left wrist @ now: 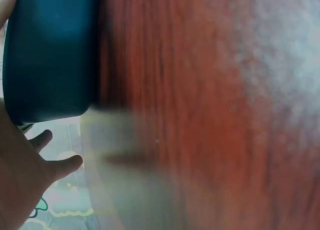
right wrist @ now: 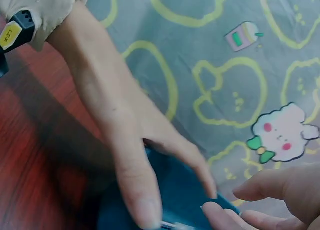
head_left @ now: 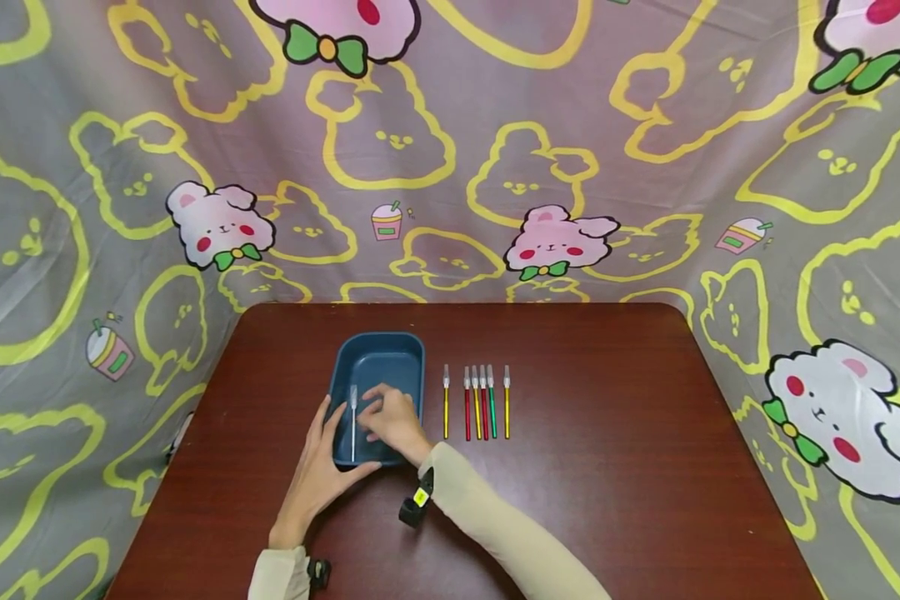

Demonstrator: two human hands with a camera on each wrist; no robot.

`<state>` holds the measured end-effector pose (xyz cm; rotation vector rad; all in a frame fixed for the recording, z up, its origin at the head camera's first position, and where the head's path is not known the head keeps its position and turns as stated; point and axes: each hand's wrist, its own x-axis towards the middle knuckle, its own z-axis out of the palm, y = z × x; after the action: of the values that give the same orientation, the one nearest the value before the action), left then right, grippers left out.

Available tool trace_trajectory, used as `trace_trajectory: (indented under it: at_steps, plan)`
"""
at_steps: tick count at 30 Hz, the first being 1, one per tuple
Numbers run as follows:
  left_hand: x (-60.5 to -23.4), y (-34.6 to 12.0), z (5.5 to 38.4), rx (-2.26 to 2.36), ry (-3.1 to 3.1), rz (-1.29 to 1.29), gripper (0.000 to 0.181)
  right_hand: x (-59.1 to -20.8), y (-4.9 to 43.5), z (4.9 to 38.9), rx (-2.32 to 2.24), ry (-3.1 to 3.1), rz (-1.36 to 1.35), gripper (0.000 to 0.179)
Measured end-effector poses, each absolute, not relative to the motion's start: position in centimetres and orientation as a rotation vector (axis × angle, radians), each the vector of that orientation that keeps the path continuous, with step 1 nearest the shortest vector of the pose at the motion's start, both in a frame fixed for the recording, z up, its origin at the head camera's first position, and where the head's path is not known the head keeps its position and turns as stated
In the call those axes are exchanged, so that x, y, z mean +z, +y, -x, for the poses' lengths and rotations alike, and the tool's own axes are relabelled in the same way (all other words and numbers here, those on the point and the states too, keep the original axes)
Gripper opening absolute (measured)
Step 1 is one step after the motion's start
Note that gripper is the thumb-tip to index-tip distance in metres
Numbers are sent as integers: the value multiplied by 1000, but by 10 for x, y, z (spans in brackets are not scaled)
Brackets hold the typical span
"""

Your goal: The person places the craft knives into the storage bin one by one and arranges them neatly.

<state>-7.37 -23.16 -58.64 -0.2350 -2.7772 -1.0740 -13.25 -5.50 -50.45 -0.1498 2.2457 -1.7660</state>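
Note:
A silver craft knife [head_left: 353, 429] with a clear cap lies lengthwise in the blue tray [head_left: 422, 354], near its left wall. My left hand [head_left: 318, 467] rests at the tray's near left corner, thumb along the near rim and fingers straight along the left side. Over the tray, right beside the knife, my right hand [head_left: 393, 421] has its fingers loosely bent, with nothing visible between them. In the right wrist view the left hand [right wrist: 130, 120] arches over the tray [right wrist: 175, 180], and the right hand's fingers [right wrist: 275, 185] are apart. The tray's outer wall [left wrist: 50, 55] fills the left wrist view's upper left.
Right of the tray, several capped craft knives [head_left: 485, 412] with red, yellow and green handles lie side by side on the brown table [head_left: 607, 483]. A patterned curtain [head_left: 465, 108] surrounds the table's back and sides.

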Motion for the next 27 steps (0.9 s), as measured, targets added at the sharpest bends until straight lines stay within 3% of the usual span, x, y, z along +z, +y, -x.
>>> trace_trajectory:
  at_steps: [27]
  plan:
    - [-586,-232,73,-1103,-2814,193,115,-508,46,130,-1974,2271,80,30]
